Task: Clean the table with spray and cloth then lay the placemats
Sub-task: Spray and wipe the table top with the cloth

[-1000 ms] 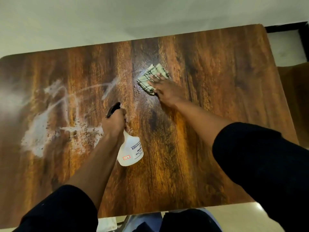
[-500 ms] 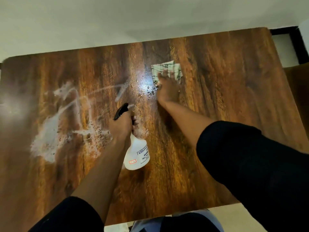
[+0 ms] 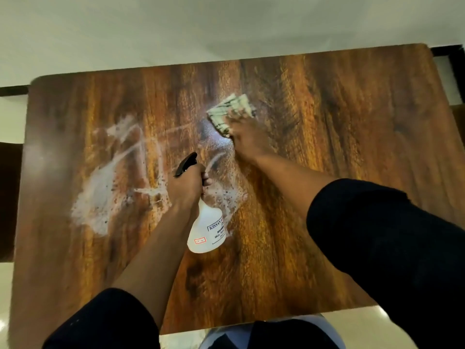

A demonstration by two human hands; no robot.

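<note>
My left hand [image 3: 185, 186] grips the neck of a white spray bottle [image 3: 207, 230] with a black trigger head, held above the middle of the brown wooden table [image 3: 352, 122]. My right hand [image 3: 247, 139] presses its fingers down on a folded white cloth with dark checks [image 3: 229, 113] at the table's centre back. The cloth lies flat on a wet, shiny patch. White smears and dark specks [image 3: 100, 197] cover the left half of the table, to the left of the bottle. No placemats are in view.
The table's far edge runs along a pale wall. A dark chair back [image 3: 10, 197] shows at the left edge. Pale floor tiles [image 3: 377, 321] lie below the near edge. The right half of the tabletop carries nothing.
My right hand slid the cloth right and back, then left again over the wet patch. The left hand keeps the bottle in nearly the same place.
</note>
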